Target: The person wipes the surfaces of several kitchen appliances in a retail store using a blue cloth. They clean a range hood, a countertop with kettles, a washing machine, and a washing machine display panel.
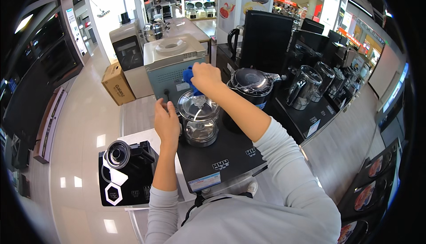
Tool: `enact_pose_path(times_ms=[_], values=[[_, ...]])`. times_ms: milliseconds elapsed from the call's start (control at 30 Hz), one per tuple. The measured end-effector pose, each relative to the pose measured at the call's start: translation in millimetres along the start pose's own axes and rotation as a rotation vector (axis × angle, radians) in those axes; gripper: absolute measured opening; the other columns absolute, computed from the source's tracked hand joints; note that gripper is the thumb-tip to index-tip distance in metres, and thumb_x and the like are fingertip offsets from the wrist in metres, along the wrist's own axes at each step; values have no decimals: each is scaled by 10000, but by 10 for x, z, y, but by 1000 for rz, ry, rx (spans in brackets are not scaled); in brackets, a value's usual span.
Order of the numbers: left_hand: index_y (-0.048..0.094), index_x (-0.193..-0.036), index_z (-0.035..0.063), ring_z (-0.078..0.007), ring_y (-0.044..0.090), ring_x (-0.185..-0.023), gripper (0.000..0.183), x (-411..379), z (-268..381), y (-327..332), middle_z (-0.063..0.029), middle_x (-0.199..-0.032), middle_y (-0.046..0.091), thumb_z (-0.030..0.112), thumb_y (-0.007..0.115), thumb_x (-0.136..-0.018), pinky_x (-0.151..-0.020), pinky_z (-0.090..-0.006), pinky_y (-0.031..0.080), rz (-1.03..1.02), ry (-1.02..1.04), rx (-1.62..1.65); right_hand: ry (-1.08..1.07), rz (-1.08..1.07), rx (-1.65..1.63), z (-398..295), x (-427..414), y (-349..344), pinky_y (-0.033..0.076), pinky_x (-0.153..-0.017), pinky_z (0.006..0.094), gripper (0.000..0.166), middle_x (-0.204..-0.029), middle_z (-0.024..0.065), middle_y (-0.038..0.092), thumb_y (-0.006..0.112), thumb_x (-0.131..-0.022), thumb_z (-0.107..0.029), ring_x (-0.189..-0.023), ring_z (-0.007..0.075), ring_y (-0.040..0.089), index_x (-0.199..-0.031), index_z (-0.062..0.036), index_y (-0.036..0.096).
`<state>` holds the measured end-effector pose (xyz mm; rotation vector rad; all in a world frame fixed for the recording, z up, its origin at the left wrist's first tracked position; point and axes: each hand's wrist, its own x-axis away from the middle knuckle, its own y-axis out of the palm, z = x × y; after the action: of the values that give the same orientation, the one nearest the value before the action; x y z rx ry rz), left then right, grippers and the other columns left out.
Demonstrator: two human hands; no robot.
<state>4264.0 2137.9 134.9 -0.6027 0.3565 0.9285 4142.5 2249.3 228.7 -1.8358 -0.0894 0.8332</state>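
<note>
My right hand (205, 77) is closed on a blue cloth (190, 79), held just above the knob of a glass kettle's lid (196, 106). Below that lid, the glass kettle (200, 131) stands upright on the black display counter (206, 161). My left hand (166, 121) is left of the kettle, fingers apart and slightly curled, holding nothing; whether it touches the kettle's handle side cannot be told. Behind both hands rises the grey-blue back of an appliance (169, 74) with a cream top. A larger kettle with a clear lid (253, 81) is just right of my right hand.
Several glass kettles (304, 87) line the counter at the right. A black upright panel (266, 41) stands behind the larger kettle. On the lower left is a black stand bearing a small appliance (118, 154). A cardboard box (118, 84) rests on the floor beyond it.
</note>
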Motion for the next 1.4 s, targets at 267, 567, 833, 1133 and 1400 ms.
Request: enact_pose_path(times_ms=[267,567,833,1133,1400], values=[[588,-1144,47,-298,620,-928,321,755,1514,-1142,-142,-1053,669,73,680,-837,-784,-419,522,39,786,323,-39,154,-52,-2,413,-274,507,-898,426,462,-1144,120,622,687,-818,-303,-1106,306,592,-1210,-89,570],[607,-1156,87,-311,585,-1031,391,1337,1626,-1278,-131,-1165,612,53,701,-777,-848,-412,504,-246,763,703,-57,102,127,284,738,-272,523,-773,494,231,-902,198,658,648,-792,-192,-895,379,649,-929,-18,579],[582,-1228,99,-327,545,-1132,500,1207,1545,-1171,-132,-1273,547,26,693,-746,-919,-403,476,-295,839,577,-149,62,117,23,1312,-593,526,-784,466,354,-981,158,652,695,-787,-222,-923,362,652,-1056,-51,543],[553,-1309,113,-345,500,-1245,624,540,794,-941,-134,-1394,475,-4,683,-710,-1000,-392,444,-465,762,26,-549,49,-192,36,1672,-490,524,-826,375,464,-1021,58,619,770,-725,-91,-1000,266,611,-1156,-99,598],[551,-1182,58,-331,634,-968,495,776,281,-599,-118,-1076,623,152,766,-747,-799,-406,533,-779,533,-307,-731,-101,-262,386,1912,136,495,-793,347,348,-996,60,606,685,-733,-39,-951,240,597,-1074,-28,614]])
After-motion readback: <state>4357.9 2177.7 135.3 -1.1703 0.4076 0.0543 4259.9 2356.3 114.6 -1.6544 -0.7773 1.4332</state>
